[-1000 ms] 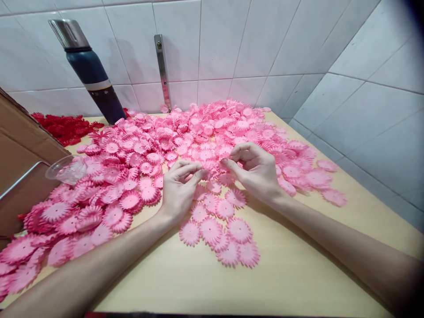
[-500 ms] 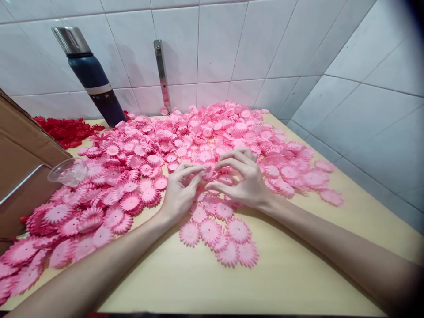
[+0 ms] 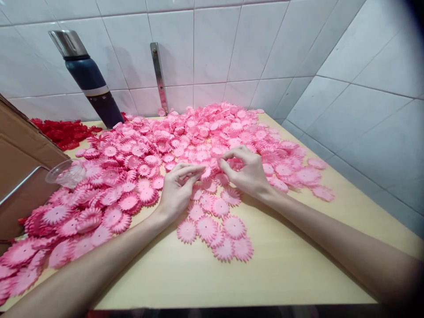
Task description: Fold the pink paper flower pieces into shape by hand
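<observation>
My left hand (image 3: 177, 190) is over the middle of the table, its thumb and fingertips pinched together. A pink petal disc (image 3: 207, 173) shows right at those fingertips, but whether it is held or lies behind them is unclear. A little to the right, my right hand (image 3: 247, 173) has its thumb and index finger brought together in a pinch. Whatever is between them is too small to make out. Below and between the hands lies a loose cluster of frilled pink discs (image 3: 207, 228). Behind them spreads a large heap of similar discs (image 3: 150, 160).
A dark blue bottle (image 3: 94, 90) with a steel cap stands at the back left, beside red petal pieces (image 3: 64, 133). A cardboard box (image 3: 24, 163) and a clear plastic cup (image 3: 68, 173) are on the left. Tiled walls (image 3: 215, 44) bound the table (image 3: 159, 274).
My hands have moved apart, the right one drawing away from the left. Its thumb and index finger have closed into a pinch. The camera view has shifted slightly.
</observation>
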Tool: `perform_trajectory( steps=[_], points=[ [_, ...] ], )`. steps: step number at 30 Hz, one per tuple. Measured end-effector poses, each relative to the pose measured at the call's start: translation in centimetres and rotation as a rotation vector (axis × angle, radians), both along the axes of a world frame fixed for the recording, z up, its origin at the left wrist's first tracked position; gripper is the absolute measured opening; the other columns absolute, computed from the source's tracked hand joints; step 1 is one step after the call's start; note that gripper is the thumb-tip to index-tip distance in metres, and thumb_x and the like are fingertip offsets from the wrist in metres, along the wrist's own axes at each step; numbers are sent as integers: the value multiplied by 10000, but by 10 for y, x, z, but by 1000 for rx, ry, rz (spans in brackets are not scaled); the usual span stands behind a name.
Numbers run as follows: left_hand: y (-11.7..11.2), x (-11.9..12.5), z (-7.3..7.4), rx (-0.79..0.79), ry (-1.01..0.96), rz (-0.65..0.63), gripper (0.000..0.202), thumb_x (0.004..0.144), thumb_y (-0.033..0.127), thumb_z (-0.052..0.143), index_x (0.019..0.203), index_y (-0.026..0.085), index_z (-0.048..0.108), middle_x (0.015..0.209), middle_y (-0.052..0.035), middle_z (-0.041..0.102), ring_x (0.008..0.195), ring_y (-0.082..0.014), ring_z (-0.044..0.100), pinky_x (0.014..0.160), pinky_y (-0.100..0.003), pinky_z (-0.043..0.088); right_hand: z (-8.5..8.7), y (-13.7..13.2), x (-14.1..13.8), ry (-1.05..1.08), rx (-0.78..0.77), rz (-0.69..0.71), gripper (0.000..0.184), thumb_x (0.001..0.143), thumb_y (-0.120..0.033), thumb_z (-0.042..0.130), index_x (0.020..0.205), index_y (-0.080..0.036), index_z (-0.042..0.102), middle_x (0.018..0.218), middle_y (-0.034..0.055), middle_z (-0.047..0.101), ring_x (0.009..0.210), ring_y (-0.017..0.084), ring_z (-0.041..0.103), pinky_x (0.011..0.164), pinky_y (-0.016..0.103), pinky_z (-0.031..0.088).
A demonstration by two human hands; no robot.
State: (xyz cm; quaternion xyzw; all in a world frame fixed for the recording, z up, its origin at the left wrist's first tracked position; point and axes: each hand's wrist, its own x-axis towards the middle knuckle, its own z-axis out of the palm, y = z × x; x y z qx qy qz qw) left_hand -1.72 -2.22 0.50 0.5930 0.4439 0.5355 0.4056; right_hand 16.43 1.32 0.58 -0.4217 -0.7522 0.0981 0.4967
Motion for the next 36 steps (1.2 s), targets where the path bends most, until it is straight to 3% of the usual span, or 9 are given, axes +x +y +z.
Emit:
perform_trajectory(
  steps=[3, 15, 20, 25, 27, 28, 30, 34, 36],
  points=[
    [0, 1, 1, -13, -20, 38, 141, 806, 203, 664, 909, 182, 757, 979, -76, 671, 923, -164, 641, 855, -299, 524, 0, 2, -1, 31, 13, -44, 132, 795, -168, 603, 670, -209, 587, 666, 40, 637, 700, 214, 571, 675, 387, 458],
    [0, 2, 2, -160, -113, 39, 393, 707, 252, 757, 1058, 176, 596, 933, -29, 595, 802, -116, 602, 762, -256, 522, 1, -5, 2, -76, 62, 315, 103, 878, -179, 529, 829, -214, 613, 754, 38, 652, 734, 199, 573, 717, 376, 456],
    [1, 4, 1, -96, -114, 33, 269, 703, 247, 761, 911, 167, 609, 788, 0, 602, 749, -111, 586, 707, -235, 512, -2, -2, 0, -36, 66, 71, 134, 862, -168, 529, 735, -201, 559, 696, 44, 583, 686, 196, 533, 627, 352, 433],
    [-2, 3, 4, -132, -130, 57, 239, 718, 236, 745, 890, 176, 591, 775, 13, 579, 707, -100, 561, 651, -217, 512, -1, -1, 0, -42, 99, 187, 122, 841, -134, 541, 748, -214, 539, 690, 19, 579, 643, 163, 521, 612, 331, 439],
    [-4, 2, 4, -100, -108, 55, 196, 723, 222, 740, 843, 174, 593, 784, 7, 586, 727, -102, 572, 678, -218, 509, 0, 5, 7, 57, 36, 39, 146, 850, -144, 528, 724, -217, 514, 673, 11, 561, 599, 148, 507, 551, 306, 414],
    [-4, 2, 4, -87, -105, 63, 184, 724, 218, 739, 829, 174, 594, 782, 8, 586, 729, -101, 574, 684, -217, 506, 1, 9, 11, 158, 25, -104, 158, 862, -172, 524, 714, -219, 501, 660, 4, 539, 575, 141, 484, 524, 297, 391],
    [-3, 1, 4, -92, -115, 84, 181, 726, 233, 742, 829, 174, 605, 786, 7, 598, 731, -102, 580, 685, -218, 508, 2, 15, 19, 261, 34, -208, 178, 876, -248, 549, 709, -223, 495, 636, -10, 493, 566, 137, 454, 526, 295, 378],
    [-1, 1, 3, -150, -142, 69, 229, 745, 288, 736, 926, 165, 667, 887, -30, 662, 813, -123, 620, 752, -243, 529, 5, 12, 18, 192, -2, -109, 201, 814, -355, 681, 918, -220, 577, 713, -3, 556, 608, 141, 476, 564, 299, 398],
    [0, 1, 4, -183, -161, 39, 263, 772, 302, 714, 993, 163, 684, 951, -50, 683, 859, -135, 632, 782, -255, 537, 6, 4, 10, 121, 27, -33, 227, 790, -351, 713, 922, -218, 585, 743, 7, 580, 654, 155, 508, 602, 313, 426]
  ],
)
